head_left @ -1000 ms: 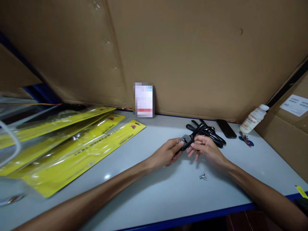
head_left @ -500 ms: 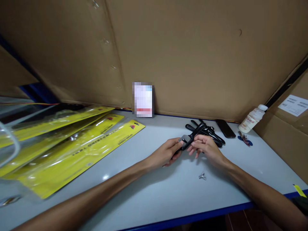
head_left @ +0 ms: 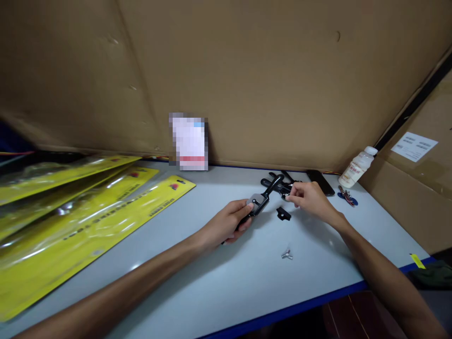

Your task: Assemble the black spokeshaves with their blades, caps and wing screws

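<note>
Black and grey, the tool in the left hand is hard to read — a flat grey head on a black handle, lifted just off the desk near its middle, the fingers clamped round the lower handle. The right hand sits just beside the tool's far end, fingertips pinched together on something too small to make out. A pile of black handles lies behind, partly hidden by that hand. A small black piece rests on the desk between the hands; a metal wing nut lies nearer the front edge. Yellow packets run off the left edge. Toward the back right corner stand a bottle, a phone and keys. Cardboard walls close in the desk, a blurred card leaning against them.
</note>
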`<state>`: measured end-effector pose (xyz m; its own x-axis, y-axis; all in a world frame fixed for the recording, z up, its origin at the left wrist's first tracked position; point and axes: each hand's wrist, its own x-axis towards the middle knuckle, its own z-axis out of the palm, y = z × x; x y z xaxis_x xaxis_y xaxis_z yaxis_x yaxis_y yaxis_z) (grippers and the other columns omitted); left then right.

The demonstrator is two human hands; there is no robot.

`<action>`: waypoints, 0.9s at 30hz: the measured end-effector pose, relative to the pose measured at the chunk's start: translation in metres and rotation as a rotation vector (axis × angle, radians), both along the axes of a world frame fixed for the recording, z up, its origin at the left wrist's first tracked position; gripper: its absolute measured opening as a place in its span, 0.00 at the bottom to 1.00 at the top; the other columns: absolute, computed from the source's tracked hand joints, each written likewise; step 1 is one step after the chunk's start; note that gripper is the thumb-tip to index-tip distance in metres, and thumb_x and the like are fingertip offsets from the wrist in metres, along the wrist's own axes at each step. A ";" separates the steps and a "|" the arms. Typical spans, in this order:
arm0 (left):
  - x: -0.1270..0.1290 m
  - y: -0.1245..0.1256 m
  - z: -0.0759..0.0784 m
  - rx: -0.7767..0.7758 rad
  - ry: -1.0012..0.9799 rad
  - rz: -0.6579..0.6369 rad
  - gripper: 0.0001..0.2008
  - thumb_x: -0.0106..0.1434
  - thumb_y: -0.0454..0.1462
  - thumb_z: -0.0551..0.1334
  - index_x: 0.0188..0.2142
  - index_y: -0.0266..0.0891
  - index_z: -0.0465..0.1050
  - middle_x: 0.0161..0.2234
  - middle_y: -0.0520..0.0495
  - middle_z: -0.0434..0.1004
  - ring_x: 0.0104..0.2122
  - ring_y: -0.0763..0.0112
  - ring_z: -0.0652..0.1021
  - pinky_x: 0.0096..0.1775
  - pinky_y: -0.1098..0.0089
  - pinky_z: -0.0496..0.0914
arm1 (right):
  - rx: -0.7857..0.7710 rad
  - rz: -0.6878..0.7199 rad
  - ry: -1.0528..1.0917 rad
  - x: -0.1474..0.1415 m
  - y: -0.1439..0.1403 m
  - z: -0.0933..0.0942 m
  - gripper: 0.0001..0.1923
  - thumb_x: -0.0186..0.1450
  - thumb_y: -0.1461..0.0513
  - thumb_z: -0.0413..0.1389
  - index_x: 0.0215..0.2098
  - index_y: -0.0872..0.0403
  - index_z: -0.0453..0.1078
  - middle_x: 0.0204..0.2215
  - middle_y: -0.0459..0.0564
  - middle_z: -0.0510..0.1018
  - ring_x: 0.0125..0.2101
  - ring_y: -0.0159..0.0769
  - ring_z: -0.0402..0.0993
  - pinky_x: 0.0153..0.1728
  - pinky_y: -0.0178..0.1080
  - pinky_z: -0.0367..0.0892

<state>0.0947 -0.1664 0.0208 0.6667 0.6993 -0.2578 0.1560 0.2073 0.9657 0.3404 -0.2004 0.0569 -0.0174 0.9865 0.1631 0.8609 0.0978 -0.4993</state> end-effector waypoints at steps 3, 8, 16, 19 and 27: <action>0.000 -0.001 0.000 0.014 0.023 -0.002 0.13 0.70 0.44 0.51 0.29 0.44 0.56 0.18 0.60 0.56 0.13 0.81 0.52 0.13 0.79 0.48 | -0.063 0.008 -0.171 0.002 0.000 -0.008 0.10 0.62 0.58 0.61 0.25 0.53 0.71 0.22 0.46 0.76 0.24 0.32 0.67 0.25 0.36 0.53; 0.000 0.000 -0.004 0.060 0.040 -0.036 0.14 0.70 0.45 0.50 0.29 0.44 0.55 0.19 0.60 0.57 0.13 0.81 0.54 0.13 0.78 0.49 | -0.222 0.128 -0.102 -0.003 0.002 -0.024 0.09 0.59 0.60 0.63 0.23 0.53 0.72 0.22 0.45 0.76 0.23 0.32 0.67 0.24 0.36 0.52; 0.002 -0.001 -0.004 0.028 0.019 -0.035 0.14 0.70 0.45 0.52 0.29 0.44 0.56 0.18 0.61 0.56 0.13 0.80 0.52 0.14 0.77 0.47 | -0.265 0.176 -0.011 -0.005 0.000 -0.023 0.15 0.56 0.53 0.65 0.21 0.52 0.69 0.19 0.43 0.72 0.20 0.29 0.62 0.20 0.35 0.49; 0.004 -0.002 0.000 0.026 0.035 -0.022 0.14 0.70 0.45 0.52 0.29 0.44 0.56 0.18 0.61 0.56 0.13 0.80 0.52 0.14 0.77 0.47 | -0.311 0.192 0.001 -0.011 -0.002 -0.023 0.13 0.53 0.58 0.67 0.19 0.52 0.68 0.17 0.42 0.70 0.20 0.29 0.62 0.21 0.34 0.50; 0.004 0.000 -0.002 0.054 0.062 -0.019 0.14 0.70 0.46 0.51 0.29 0.44 0.57 0.17 0.60 0.56 0.12 0.79 0.53 0.14 0.77 0.47 | -0.473 0.260 0.665 -0.029 -0.012 -0.001 0.13 0.58 0.57 0.63 0.26 0.52 0.62 0.19 0.41 0.73 0.17 0.27 0.64 0.17 0.32 0.58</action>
